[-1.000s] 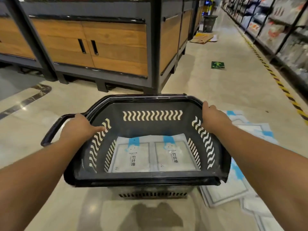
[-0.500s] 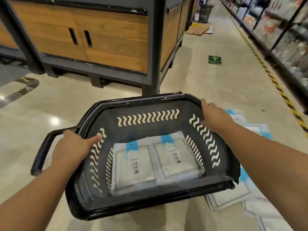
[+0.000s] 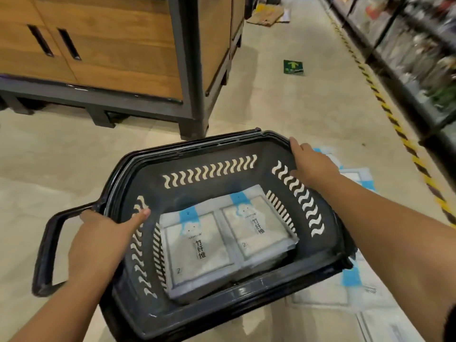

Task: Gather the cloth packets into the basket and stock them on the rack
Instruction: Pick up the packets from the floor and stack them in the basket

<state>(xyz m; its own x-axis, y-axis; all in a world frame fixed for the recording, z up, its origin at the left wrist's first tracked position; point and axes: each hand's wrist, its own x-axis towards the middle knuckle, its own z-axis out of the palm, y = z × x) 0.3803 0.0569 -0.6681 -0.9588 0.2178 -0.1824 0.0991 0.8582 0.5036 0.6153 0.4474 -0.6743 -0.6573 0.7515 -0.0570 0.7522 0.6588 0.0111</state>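
A black plastic basket (image 3: pixel 209 154) hangs above the floor, tilted with its left side lower. My left hand (image 3: pixel 98 240) grips its left rim, thumb inside the wall. My right hand (image 3: pixel 311 164) grips the right rim near the far corner. Inside lie two white cloth packets with blue labels, side by side: one on the left (image 3: pixel 197 250), one on the right (image 3: pixel 256 228). More cloth packets (image 3: pixel 355 287) lie on the floor to the right, partly hidden under the basket and my right arm.
A wooden cabinet on a dark metal frame (image 3: pixel 118 53) stands ahead on the left. A stocked rack (image 3: pixel 419 53) runs along the right behind yellow-black floor tape. A green arrow sticker (image 3: pixel 293 67) and flattened cardboard (image 3: pixel 266 16) lie down the aisle.
The basket has risen and tilted, its left side dropping. The view has moved closer to the cabinet. Both hands have kept their hold on the rims.
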